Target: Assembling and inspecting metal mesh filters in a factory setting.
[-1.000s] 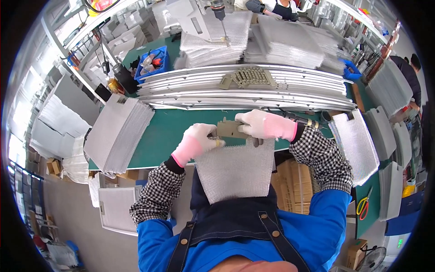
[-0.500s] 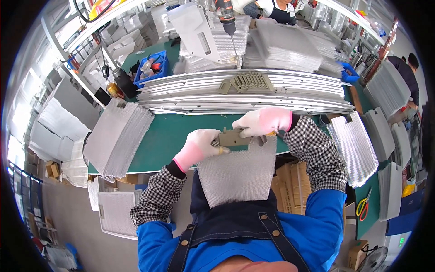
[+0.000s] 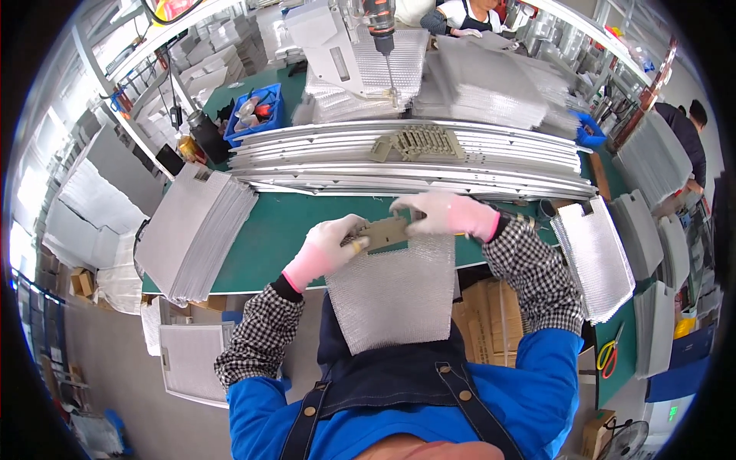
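A silver mesh sheet [image 3: 395, 299] hangs from the table's front edge down over my lap. At its top lies a small beige plastic plate [image 3: 386, 234] with notches and a small slot. My left hand [image 3: 328, 247], in a white and pink glove, pinches the plate's left end between thumb and fingers. My gloved right hand [image 3: 441, 213] curls its thumb and forefinger round the plate's right end. Something thin and yellow shows under the right palm; its kind is hidden.
Beyond my hands, several beige plates [image 3: 420, 143] lie on long metal strips [image 3: 322, 162]. Mesh stacks stand left [image 3: 192, 230] and right [image 3: 594, 257]. A power driver [image 3: 379, 27] hangs overhead. Scissors [image 3: 608, 356] lie at the right. Two other people work farther off.
Both hands and the mesh sheet have shifted slightly left with the plate. The plate tilts up more at its right end, and my right forefinger has arched higher.
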Demonstrator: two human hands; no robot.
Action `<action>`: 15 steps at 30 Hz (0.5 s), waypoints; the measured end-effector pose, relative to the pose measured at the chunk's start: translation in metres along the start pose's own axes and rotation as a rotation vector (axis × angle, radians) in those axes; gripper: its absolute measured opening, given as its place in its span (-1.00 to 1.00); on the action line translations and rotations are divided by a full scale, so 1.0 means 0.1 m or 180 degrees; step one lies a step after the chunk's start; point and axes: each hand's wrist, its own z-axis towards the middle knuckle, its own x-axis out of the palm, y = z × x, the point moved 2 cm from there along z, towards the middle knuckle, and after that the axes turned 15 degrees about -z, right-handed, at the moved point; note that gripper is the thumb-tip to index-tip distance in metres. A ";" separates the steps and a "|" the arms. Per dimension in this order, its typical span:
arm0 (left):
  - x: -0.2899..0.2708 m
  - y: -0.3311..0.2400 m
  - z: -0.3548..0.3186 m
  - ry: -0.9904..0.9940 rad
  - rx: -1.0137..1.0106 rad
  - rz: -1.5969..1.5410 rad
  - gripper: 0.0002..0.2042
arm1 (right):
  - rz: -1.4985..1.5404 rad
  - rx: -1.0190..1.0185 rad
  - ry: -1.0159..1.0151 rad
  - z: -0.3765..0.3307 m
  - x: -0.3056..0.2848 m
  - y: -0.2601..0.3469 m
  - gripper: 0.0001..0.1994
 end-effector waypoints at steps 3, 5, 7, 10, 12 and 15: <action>-0.03 0.00 0.03 0.0111 0.0013 -0.0186 -0.65 | 0.0261 0.0082 -0.0038 -0.12 0.27 -0.12 -0.33; -0.03 -0.01 0.04 0.0164 0.0000 -0.0368 -0.62 | 0.0334 -0.0017 -0.0142 -0.14 0.35 -0.21 -0.34; -0.02 -0.04 0.05 0.0091 -0.0047 -0.0635 -0.59 | 0.0403 -0.0125 -0.0252 -0.16 0.37 -0.23 -0.36; 0.02 -0.04 0.03 0.0066 0.0017 -0.0583 -0.57 | 0.0315 0.0017 -0.0193 -0.18 0.35 -0.21 -0.45; 0.03 -0.05 0.02 0.0043 -0.0007 -0.0622 -0.62 | 0.0136 -0.0096 0.0194 -0.20 0.32 -0.16 -0.52; 0.06 -0.04 0.01 -0.0015 0.0138 -0.0660 -0.73 | 0.0189 -0.0061 0.0112 -0.26 0.27 -0.12 -0.58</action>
